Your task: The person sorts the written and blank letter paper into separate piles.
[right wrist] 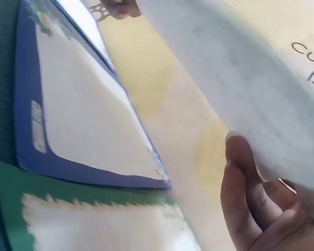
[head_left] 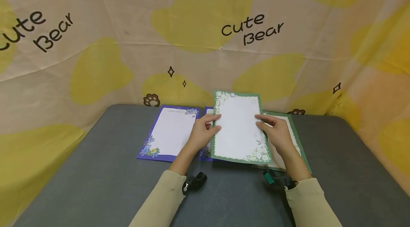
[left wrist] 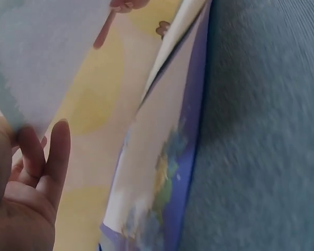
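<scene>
A sheet of stationery paper [head_left: 238,127] with a green border and white flowers is raised above the table, its printed face toward the head camera. My left hand [head_left: 201,132] pinches its left edge between thumb and fingers. At the opposite edge, my right hand [head_left: 278,131] pinches it the same way. The left wrist view shows the left hand [left wrist: 34,178] at the sheet's edge from below. In the right wrist view, the right hand [right wrist: 264,204] has its fingers behind the sheet's pale back [right wrist: 235,78].
On the grey table [head_left: 96,180] lies a purple-bordered sheet [head_left: 173,131] with blue flowers at left. Another purple-bordered sheet [right wrist: 89,104] is partly hidden behind the raised paper. A green-bordered sheet [head_left: 301,141] lies at right. Behind stands a printed cloth [head_left: 198,17].
</scene>
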A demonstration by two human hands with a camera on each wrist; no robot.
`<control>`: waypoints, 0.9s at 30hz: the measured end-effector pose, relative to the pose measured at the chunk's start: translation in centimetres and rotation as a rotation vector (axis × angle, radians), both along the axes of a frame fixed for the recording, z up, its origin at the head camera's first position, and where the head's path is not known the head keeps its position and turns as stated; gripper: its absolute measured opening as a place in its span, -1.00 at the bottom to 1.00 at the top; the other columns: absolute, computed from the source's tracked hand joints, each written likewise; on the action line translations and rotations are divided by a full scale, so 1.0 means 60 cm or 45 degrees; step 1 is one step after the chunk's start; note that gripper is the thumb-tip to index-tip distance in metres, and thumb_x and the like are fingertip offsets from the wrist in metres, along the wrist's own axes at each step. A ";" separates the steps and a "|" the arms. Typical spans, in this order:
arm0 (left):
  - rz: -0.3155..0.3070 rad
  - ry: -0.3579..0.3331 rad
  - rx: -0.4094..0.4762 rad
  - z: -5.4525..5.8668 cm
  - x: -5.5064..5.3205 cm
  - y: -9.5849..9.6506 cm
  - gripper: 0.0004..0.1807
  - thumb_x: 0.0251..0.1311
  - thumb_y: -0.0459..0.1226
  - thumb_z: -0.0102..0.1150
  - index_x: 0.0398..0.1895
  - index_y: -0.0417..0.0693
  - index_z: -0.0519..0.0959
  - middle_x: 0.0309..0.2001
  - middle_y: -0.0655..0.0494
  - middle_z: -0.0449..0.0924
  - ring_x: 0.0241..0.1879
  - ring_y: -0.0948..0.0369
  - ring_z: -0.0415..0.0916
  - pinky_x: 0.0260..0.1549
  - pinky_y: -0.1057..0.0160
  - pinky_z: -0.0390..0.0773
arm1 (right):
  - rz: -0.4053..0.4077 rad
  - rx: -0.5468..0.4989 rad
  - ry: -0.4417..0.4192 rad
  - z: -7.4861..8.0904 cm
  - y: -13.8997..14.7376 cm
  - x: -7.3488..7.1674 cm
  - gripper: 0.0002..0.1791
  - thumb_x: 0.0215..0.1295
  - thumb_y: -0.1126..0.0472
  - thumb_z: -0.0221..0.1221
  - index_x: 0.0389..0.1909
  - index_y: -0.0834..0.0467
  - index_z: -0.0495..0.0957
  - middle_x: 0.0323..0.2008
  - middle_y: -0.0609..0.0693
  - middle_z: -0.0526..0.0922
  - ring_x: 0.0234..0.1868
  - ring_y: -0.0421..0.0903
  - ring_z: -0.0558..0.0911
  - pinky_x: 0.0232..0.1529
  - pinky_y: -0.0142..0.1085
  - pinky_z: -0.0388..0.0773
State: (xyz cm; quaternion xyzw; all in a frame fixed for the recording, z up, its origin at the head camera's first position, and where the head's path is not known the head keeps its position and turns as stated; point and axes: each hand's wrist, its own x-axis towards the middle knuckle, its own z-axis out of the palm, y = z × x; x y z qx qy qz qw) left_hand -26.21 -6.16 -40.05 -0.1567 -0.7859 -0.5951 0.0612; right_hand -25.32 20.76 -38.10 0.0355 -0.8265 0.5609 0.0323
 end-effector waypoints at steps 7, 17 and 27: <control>-0.006 -0.003 -0.072 0.013 0.004 0.028 -0.51 0.33 -0.36 0.25 0.33 -0.05 0.54 0.43 -0.09 0.41 -0.73 0.31 0.11 -0.71 0.41 0.21 | -0.079 0.114 0.056 0.021 0.020 0.011 -0.57 0.51 0.16 0.13 0.30 0.21 0.54 0.46 0.19 0.39 0.52 0.19 0.27 0.18 -0.19 0.54; -0.015 -0.009 -0.112 0.034 -0.001 0.093 -0.49 0.33 -0.33 0.27 0.35 -0.03 0.53 0.41 -0.06 0.43 -0.63 0.30 0.32 -0.62 0.38 0.40 | -0.279 0.363 0.248 0.047 0.046 0.021 -0.64 0.46 0.16 0.17 0.21 0.11 0.64 -0.17 0.25 0.77 -0.83 -0.20 0.17 -0.75 -0.32 0.21; -0.009 -0.034 -0.227 0.051 -0.001 0.172 -0.47 0.33 -0.30 0.27 0.37 0.05 0.52 0.45 -0.01 0.39 -0.59 0.35 0.32 -0.62 0.43 0.37 | -0.374 0.528 0.248 0.057 0.097 0.030 -0.63 0.47 0.12 0.11 0.20 0.11 0.65 -0.87 -0.17 0.27 -0.80 -0.13 0.26 -0.77 -0.28 0.24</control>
